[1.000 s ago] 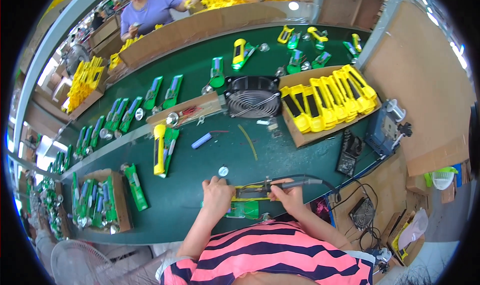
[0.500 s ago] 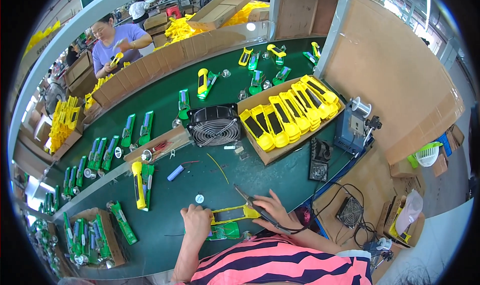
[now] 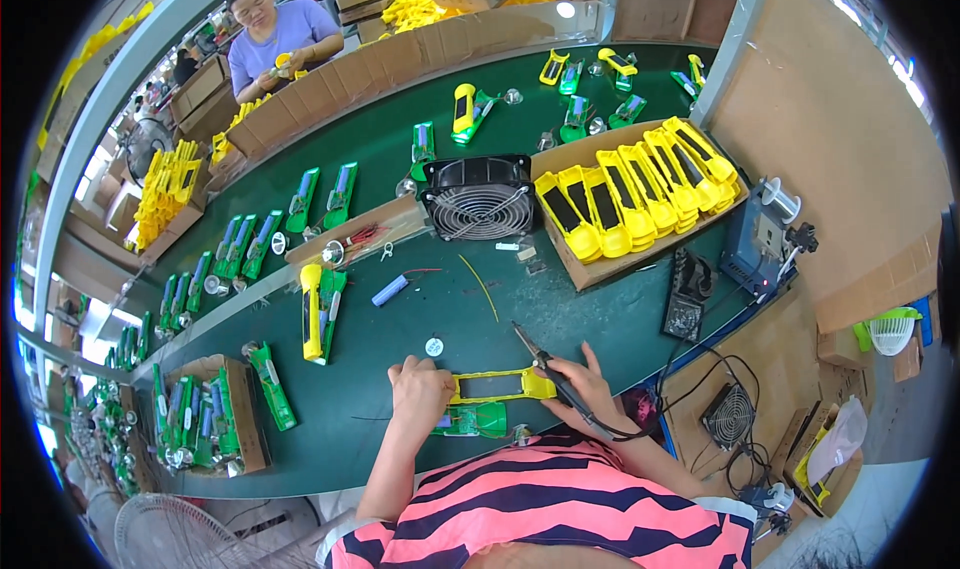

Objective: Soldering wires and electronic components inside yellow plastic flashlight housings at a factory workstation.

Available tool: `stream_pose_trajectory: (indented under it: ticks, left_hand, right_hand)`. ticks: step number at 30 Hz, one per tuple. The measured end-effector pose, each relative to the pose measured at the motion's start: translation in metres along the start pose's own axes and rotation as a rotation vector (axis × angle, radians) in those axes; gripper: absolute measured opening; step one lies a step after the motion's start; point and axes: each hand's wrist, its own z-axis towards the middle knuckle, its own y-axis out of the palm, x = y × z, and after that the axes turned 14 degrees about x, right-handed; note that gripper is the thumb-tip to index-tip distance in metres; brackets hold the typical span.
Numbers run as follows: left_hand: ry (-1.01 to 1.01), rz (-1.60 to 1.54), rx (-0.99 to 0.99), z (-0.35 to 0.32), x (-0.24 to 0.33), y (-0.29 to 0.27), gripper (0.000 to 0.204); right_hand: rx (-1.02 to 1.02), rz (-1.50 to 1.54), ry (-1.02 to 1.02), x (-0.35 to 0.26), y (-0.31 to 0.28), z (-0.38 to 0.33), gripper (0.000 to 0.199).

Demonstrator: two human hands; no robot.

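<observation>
My left hand [image 3: 420, 397] is closed on the left end of a yellow plastic housing [image 3: 537, 383], a long frame with a dark green middle. My right hand [image 3: 590, 387] grips a soldering iron [image 3: 562, 381], whose tip points away to the upper left, over the bench and off the housing. The fingers of this hand are also by the housing's right end; whether they touch it I cannot tell. Just nearer to me lies a green casing [image 3: 480, 420] with a circuit board, partly behind my left hand. A small white disc [image 3: 434, 347] lies beyond the housing.
A carton of yellow housings [image 3: 590, 269] and a black fan [image 3: 480, 209] stand beyond my hands, with a blue soldering station [image 3: 752, 244] at right. A blue cell [image 3: 390, 290] lies on the bench. Green casings fill a box [image 3: 255, 439] at left. A co-worker [image 3: 285, 44] sits across.
My view has swung, so the whole scene sits farther right in it. Both hands keep their holds on the housing and the soldering iron. Across the bench, the co-worker's hands have come together lower down.
</observation>
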Motion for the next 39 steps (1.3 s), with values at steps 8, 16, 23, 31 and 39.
stream_pose_trajectory:
  ticks: [8,16,23,31,39]
  left_hand:
    - [-0.212,-0.507,0.172,0.011,-0.003,-0.019,0.005]
    - [0.401,-0.207,-0.070,-0.018,0.039,-0.031,0.018]
    - [0.194,-0.454,0.160,-0.024,0.043,-0.001,0.013]
    - [-0.003,-0.243,0.138,-0.016,0.048,0.011,0.005]
    - [-0.185,-0.375,0.049,-0.012,0.041,0.010,0.002]
  right_hand:
    - [-0.031,0.044,0.047,0.001,-0.001,0.000,0.056]
    - [-0.006,0.088,0.009,0.000,0.000,-0.002,0.058]
    - [-0.012,0.173,0.003,0.000,0.007,0.009,0.054]
    - [-0.067,0.234,-0.181,0.001,0.015,0.025,0.047]
    - [0.083,0.286,-0.110,0.008,-0.013,0.021,0.023]
